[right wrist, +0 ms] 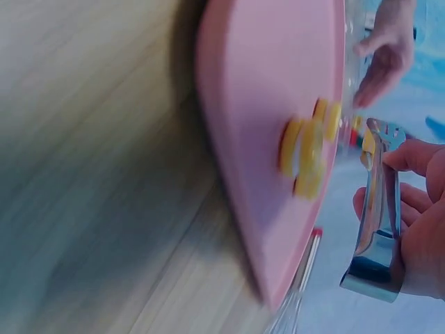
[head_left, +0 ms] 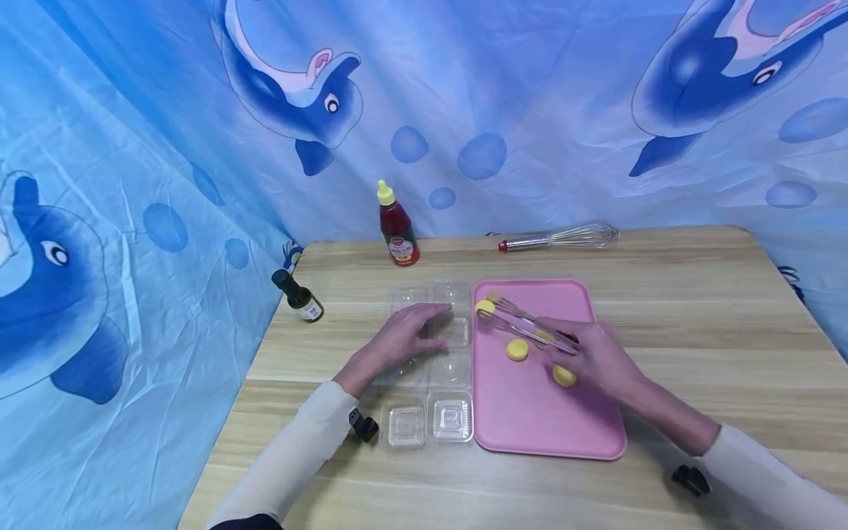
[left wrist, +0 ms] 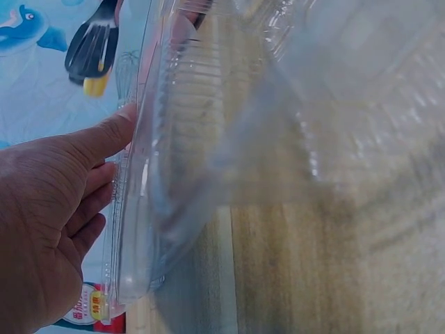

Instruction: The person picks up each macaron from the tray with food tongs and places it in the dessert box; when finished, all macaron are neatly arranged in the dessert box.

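My right hand (head_left: 599,361) grips metal food tongs (right wrist: 379,209), whose slotted tips reach over the left edge of the pink tray (head_left: 543,419). Between those tips sits a yellow macaron (left wrist: 96,85). More yellow macarons, one (head_left: 517,350) near the middle and another (head_left: 564,375) below my right hand, lie on the tray. To the left, my left hand (head_left: 404,338) is over the clear plastic containers (head_left: 450,416), thumb and fingers spread loosely. In the left wrist view its thumb tip is right at a container wall (left wrist: 142,229).
The containers, lids open, stand in rows along the tray's left side. Behind them stands a red sauce bottle (head_left: 400,232) with a yellow cap. A small dark bottle (head_left: 298,297) is at the table's left edge. A whisk (head_left: 563,237) lies along the back edge, before a blue dolphin curtain (head_left: 530,88).
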Tool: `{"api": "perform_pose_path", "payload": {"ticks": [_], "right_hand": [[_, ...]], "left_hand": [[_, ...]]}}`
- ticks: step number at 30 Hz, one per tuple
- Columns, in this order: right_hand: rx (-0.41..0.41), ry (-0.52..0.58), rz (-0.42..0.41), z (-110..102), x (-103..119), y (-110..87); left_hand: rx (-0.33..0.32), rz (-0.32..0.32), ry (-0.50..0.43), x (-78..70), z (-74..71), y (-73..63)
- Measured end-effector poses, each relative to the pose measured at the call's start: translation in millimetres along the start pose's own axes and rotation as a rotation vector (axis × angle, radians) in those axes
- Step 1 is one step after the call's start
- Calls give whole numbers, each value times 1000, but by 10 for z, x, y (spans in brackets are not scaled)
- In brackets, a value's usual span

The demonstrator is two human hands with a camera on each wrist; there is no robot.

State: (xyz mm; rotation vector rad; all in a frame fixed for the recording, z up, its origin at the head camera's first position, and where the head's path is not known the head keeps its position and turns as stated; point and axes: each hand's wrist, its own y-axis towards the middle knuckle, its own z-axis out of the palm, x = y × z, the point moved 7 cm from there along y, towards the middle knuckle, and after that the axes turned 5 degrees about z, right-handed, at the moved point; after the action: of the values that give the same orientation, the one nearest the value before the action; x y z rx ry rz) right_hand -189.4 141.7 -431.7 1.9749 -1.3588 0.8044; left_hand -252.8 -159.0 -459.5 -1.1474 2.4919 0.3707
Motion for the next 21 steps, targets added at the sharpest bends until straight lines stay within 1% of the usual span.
{"api": "perform_pose_path", "payload": {"ticks": [3,9,17,21], "right_hand": [[38,25,-11,143,72,52],[78,20,-32,337,189,128],[76,-21,-65,438,249,207],[84,-31,-48,455,276,223]], "left_hand": [[-2,5,-4,-3,4,4],[-1,-1,-11,-9,4,10],[3,-7,-1,-11,2,6],[1,-6,3,-7,1,4]]}}
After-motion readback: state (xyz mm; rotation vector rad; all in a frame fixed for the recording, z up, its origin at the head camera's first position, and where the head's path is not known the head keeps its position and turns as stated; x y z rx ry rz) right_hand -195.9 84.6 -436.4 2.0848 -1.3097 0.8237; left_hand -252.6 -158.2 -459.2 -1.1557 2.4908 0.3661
